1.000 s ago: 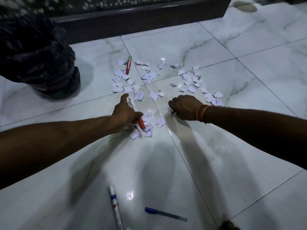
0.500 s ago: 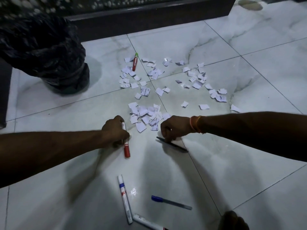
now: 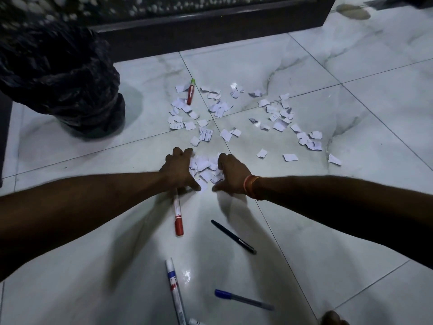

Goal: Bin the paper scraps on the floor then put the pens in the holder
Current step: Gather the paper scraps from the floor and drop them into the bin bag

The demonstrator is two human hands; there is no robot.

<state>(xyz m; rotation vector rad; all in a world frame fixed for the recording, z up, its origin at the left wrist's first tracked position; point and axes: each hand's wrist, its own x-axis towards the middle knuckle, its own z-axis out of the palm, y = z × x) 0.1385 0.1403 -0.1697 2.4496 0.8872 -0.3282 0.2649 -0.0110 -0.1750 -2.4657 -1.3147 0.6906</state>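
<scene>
A small pile of white paper scraps (image 3: 204, 168) lies on the tiled floor between my two hands. My left hand (image 3: 178, 168) presses flat at the pile's left side and my right hand (image 3: 232, 173) at its right side, fingers spread. More paper scraps (image 3: 278, 118) are scattered farther out. A red-capped marker (image 3: 178, 216) lies just behind my left hand, a black pen (image 3: 233, 236) behind my right. A red marker with a green tip (image 3: 191, 91) lies among the far scraps. The bin lined with a black bag (image 3: 58, 76) stands at the left.
Close to me lie a white marker with blue and red print (image 3: 174, 289), a blue-capped pen (image 3: 243, 300) and the tip of another white marker (image 3: 195, 322). A dark wooden plinth (image 3: 210, 26) runs along the back. A foot (image 3: 332, 319) shows at the bottom edge.
Both hands have let go of the red-capped marker and the black pen, which now lie on the floor nearer me. The hands moved forward and now flank the near scrap pile.
</scene>
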